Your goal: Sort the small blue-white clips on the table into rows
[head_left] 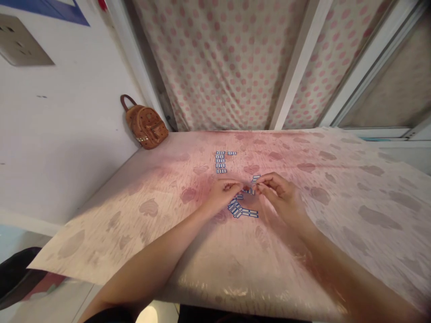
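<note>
Both hands meet over small white-and-blue rectangular pieces on the table. My left hand is closed in a pinch, thumb against fingertips; whatever lies between them is too small to make out. Facing it from the right, my right hand pinches too, with a tiny dark spot at its fingertips that I cannot name. A loose cluster of the pieces lies just below the hands, partly covered by them. Farther back, more of these pieces stand in neat stacked rows, with a short row beside the top one.
A heart-patterned pinkish cover spreads over the table. At the back left corner a small brown backpack leans by the wall. Behind the table hangs a polka-dot curtain with white frame bars. A wall socket is at upper left.
</note>
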Action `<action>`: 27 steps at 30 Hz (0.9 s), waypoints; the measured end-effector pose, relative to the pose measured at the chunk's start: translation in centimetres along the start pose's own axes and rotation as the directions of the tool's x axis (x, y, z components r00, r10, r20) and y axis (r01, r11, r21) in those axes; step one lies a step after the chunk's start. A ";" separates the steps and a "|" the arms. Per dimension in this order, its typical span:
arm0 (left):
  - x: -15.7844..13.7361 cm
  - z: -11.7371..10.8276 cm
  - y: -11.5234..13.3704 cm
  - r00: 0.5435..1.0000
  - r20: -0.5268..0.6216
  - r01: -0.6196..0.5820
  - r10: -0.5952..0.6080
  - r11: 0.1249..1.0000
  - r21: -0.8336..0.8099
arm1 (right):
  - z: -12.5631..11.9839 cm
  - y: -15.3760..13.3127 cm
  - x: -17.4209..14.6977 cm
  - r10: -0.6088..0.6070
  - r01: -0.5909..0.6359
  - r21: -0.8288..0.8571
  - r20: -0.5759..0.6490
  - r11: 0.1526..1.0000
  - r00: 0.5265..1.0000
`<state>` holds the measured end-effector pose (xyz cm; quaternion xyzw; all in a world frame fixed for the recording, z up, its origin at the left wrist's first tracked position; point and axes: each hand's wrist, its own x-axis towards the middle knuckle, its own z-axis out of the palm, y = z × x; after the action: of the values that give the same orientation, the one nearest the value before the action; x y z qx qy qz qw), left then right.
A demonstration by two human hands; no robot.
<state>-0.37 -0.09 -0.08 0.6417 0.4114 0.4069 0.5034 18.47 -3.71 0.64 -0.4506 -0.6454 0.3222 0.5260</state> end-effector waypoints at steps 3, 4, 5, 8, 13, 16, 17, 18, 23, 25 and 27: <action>-0.1 0.1 0.1 1.000 -0.015 -0.009 0.008 0.999 -0.047 | 0.3 -0.2 -0.4 -0.022 0.027 -0.067 0.062 0.997 0.998; -0.1 0.2 0.0 1.000 -0.006 -0.017 0.017 0.998 -0.068 | 0.3 -0.2 -0.5 -0.015 0.022 -0.091 0.081 0.996 0.997; -0.1 0.2 -0.1 1.000 0.010 -0.028 0.029 0.995 -0.092 | 0.3 -0.2 -0.6 -0.003 0.013 -0.108 0.096 0.994 0.995; -0.1 0.2 -0.5 0.998 0.023 -0.060 0.063 0.989 -0.135 | 0.4 -0.1 -0.7 0.027 -0.019 -0.087 0.097 0.996 0.995; -0.1 0.3 -0.8 0.996 -0.037 -0.083 0.080 0.992 -0.096 | 0.8 0.7 -0.2 0.073 -0.072 0.101 -0.006 0.992 0.997; -0.1 0.5 -1.2 0.996 -0.016 -0.094 0.093 0.990 -0.105 | 0.8 1.0 -0.1 0.109 -0.110 0.013 0.064 0.994 0.992; 0.0 0.5 -1.3 0.996 -0.010 -0.094 0.094 0.990 -0.101 | 0.8 1.1 -0.1 0.121 -0.120 -0.023 0.072 0.992 0.990; 0.0 0.5 -1.4 0.995 -0.007 -0.096 0.096 0.991 -0.091 | 0.8 1.1 -0.1 0.129 -0.127 -0.041 0.059 0.991 0.990; 0.1 0.3 -1.5 0.985 -0.061 -0.163 0.164 0.986 0.026 | 0.5 1.0 0.2 0.158 -0.151 0.092 -0.070 0.984 0.985; 0.1 0.3 -1.4 0.981 -0.091 -0.171 0.172 0.985 0.027 | 0.4 0.8 0.3 0.154 -0.150 0.078 -0.054 0.986 0.987; 0.1 0.3 -1.4 0.984 -0.092 -0.157 0.155 0.988 -0.013 | 0.3 0.4 0.3 0.136 -0.135 0.021 -0.024 0.991 0.990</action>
<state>-0.19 0.12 -1.54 0.6477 0.3783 0.4779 0.4572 18.25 -3.25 0.34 -0.4925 -0.6034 0.3574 0.5153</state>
